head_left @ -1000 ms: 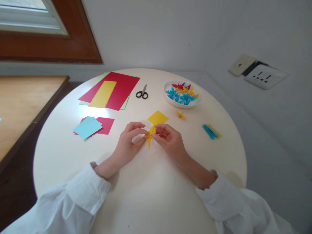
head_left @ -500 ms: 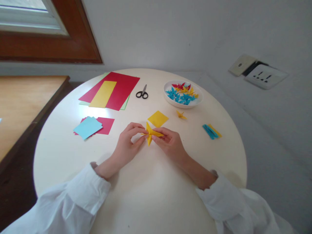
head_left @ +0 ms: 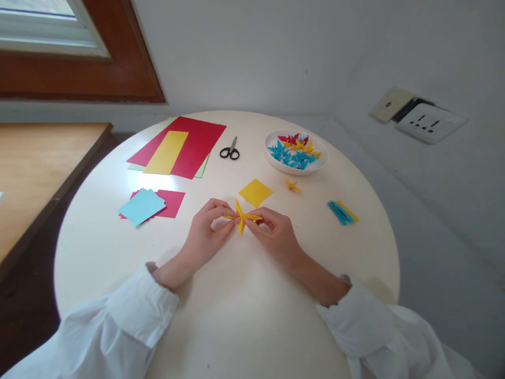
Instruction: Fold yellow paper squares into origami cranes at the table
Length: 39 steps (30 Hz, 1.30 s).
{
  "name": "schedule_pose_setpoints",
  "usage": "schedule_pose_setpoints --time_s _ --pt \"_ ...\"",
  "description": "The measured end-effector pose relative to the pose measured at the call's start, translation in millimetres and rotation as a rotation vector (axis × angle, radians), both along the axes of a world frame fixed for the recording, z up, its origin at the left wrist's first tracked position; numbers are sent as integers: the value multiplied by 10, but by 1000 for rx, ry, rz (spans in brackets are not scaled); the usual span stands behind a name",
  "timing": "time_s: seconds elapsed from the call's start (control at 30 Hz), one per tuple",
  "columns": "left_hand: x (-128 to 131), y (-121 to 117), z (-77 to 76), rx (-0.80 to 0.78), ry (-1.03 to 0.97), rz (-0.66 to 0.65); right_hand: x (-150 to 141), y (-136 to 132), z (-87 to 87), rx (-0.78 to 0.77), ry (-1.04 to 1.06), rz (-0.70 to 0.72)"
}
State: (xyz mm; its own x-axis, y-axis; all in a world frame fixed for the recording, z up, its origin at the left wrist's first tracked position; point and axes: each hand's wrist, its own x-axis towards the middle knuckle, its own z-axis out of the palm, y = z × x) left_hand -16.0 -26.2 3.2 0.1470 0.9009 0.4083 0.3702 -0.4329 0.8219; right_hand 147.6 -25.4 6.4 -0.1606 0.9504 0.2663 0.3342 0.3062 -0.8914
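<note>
Between my two hands is a yellow origami crane [head_left: 241, 216] with four slim points spread like a star. My left hand [head_left: 211, 226] pinches its left side between thumb and fingers. On the opposite side my right hand [head_left: 274, 231] pinches it too, with the right point lying over the fingers. Just beyond the hands a yellow paper square [head_left: 256, 193] lies flat on the table. A small finished yellow crane [head_left: 292, 185] sits to the right of that square.
On the round white table [head_left: 244, 316] a white dish [head_left: 292, 171] holds several red, yellow and blue cranes. Black-handled scissors [head_left: 230, 151] lie left of it. Red sheets [head_left: 201, 139], light blue squares [head_left: 142, 206] and folded blue strips [head_left: 340, 213] lie around.
The yellow crane's points look narrower, pressed closer together at the middle. Both hands keep nearly the same place and grip.
</note>
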Motion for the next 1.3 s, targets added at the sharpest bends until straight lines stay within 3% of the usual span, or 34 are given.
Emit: schedule_pose_setpoints --time_s 0.63,1.03,1.3 --pt "13 -15 29 46 16 -18 1 -11 11 53 -52 19" --pt "16 -1 72 62 23 132 27 26 7 11 77 -89" --pt "12 10 84 44 2 161 31 43 -14 -7 147 -125"
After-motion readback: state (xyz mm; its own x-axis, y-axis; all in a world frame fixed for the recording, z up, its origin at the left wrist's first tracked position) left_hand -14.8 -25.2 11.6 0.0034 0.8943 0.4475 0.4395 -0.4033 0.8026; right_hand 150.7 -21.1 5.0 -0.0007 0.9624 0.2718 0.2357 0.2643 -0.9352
